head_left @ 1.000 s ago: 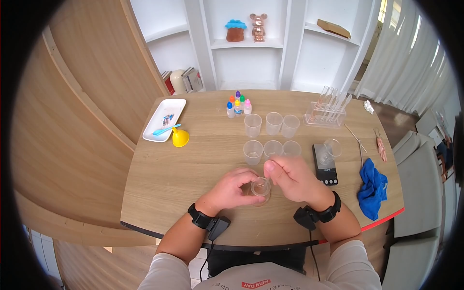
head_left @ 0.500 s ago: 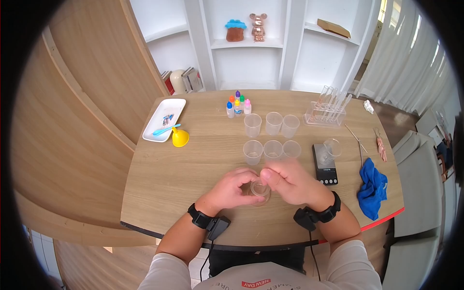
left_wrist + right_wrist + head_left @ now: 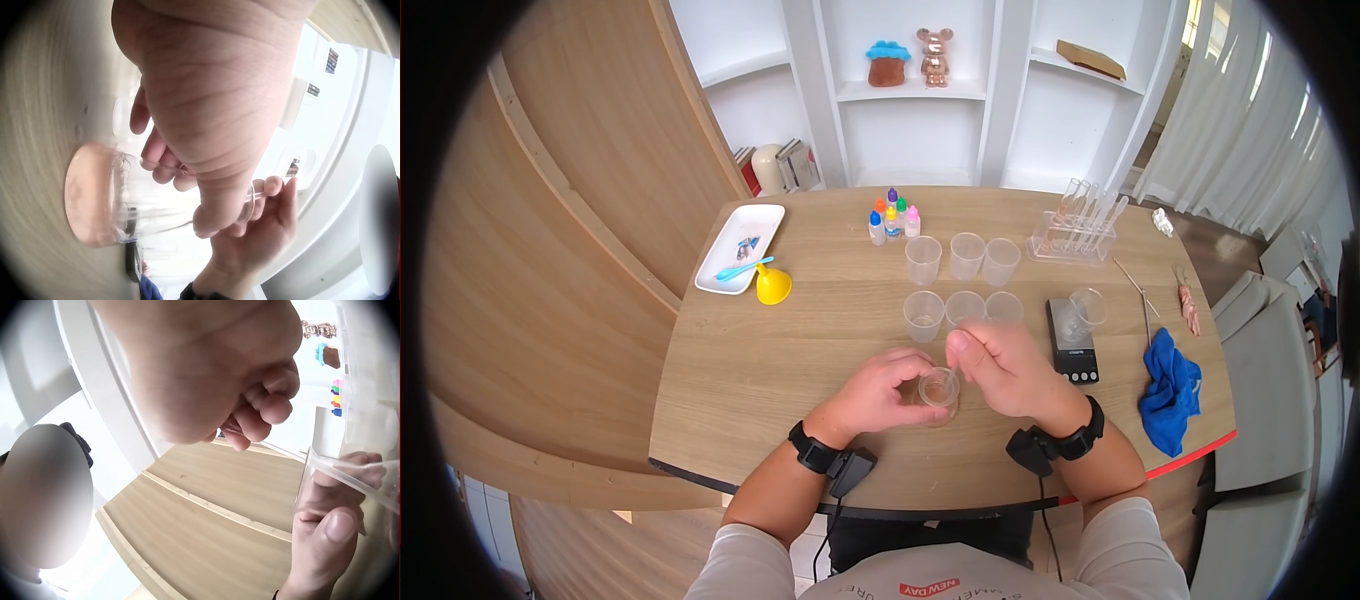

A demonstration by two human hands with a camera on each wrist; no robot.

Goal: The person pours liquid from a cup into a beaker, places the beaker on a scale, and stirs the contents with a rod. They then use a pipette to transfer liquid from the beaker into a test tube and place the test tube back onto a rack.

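Observation:
A clear glass flask (image 3: pixel 159 209) stands on the table before the person, pinkish liquid (image 3: pixel 94 194) showing at its bottom in the left wrist view. Fingers and thumb of the left hand (image 3: pixel 890 390) curl round its upper part, just below the round rim (image 3: pixel 940 372). Close above the rim on the right, the right hand (image 3: pixel 1005 370) pinches a thin clear rod (image 3: pixel 281 450) that slants down into the flask's mouth. The rod's lower end is hard to make out through the glass.
Several plastic cups (image 3: pixel 924 316) stand beyond the hands, with dropper bottles (image 3: pixel 877 228) behind them. A black scale (image 3: pixel 1072 345) bearing a glass beaker (image 3: pixel 1090 308) and a blue cloth (image 3: pixel 1170 390) lie right. Further back is a test-tube rack (image 3: pixel 1072 240); left, a white tray (image 3: pixel 712 282) and yellow funnel (image 3: pixel 774 287).
The right hand shifted left over the flask's mouth, then back to the right, still pinching the rod. The left hand and the flask have stayed in place.

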